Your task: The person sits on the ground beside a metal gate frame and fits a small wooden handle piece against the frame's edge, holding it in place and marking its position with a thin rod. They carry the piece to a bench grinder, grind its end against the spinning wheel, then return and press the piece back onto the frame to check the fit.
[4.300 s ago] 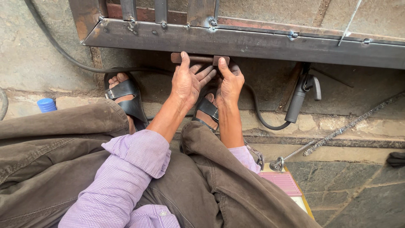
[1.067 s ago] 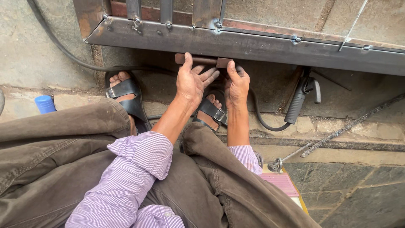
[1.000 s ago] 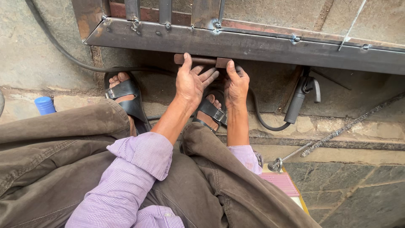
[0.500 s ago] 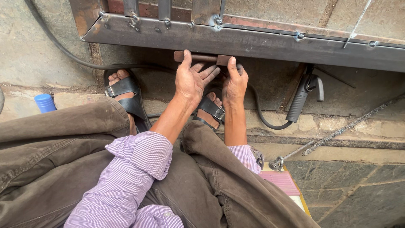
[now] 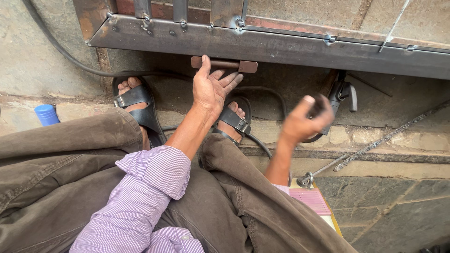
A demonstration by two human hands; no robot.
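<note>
My left hand (image 5: 213, 89) reaches forward with fingers spread, thumb and fingertips touching a short rusty metal bar (image 5: 225, 64) that lies just under a long grey steel frame (image 5: 281, 47). My right hand (image 5: 302, 124) is blurred in mid-air to the right, fingers half curled, close to a black welding electrode holder (image 5: 342, 91) leaning against the wall below the frame. Whether it touches the holder is unclear. Both arms wear purple checked sleeves above brown trousers.
My feet in black sandals (image 5: 136, 98) rest on the stone ledge. A black cable (image 5: 70, 58) runs along the wall. A blue cap (image 5: 47, 115) stands at left, a chain (image 5: 375, 143) crosses at right, and a pink box (image 5: 311, 201) lies by my knee.
My right hand has left the rusty bar and swung right toward the black holder. My left hand stays on the bar.
</note>
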